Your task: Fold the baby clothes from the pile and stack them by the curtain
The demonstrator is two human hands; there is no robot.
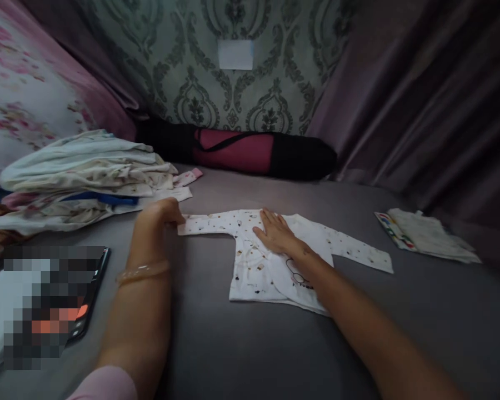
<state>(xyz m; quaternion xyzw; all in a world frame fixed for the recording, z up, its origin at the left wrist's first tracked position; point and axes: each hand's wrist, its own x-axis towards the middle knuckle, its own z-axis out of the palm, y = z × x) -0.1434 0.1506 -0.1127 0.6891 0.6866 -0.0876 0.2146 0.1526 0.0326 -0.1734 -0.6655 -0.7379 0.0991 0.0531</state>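
A small white baby shirt [254, 266] with a scattered print lies spread out on the grey sheet, both sleeves stretched sideways. At the cuff of its left-hand sleeve, my left hand [166, 212] is closed, its fingers pinching the fabric edge. My right hand [276, 232] rests flat on the shirt's upper chest, fingers stretched out. My right forearm crosses the lower front and hides part of the shirt and its printed figure. A bangle circles my left wrist.
Piled clothes [95, 166] stand at the left. In front of them lies a dark-edged device [102, 272], partly blurred out. Folded cloths [433, 236] lie at the right. A black and maroon long bag [237, 150] runs along the patterned wall, between curtains.
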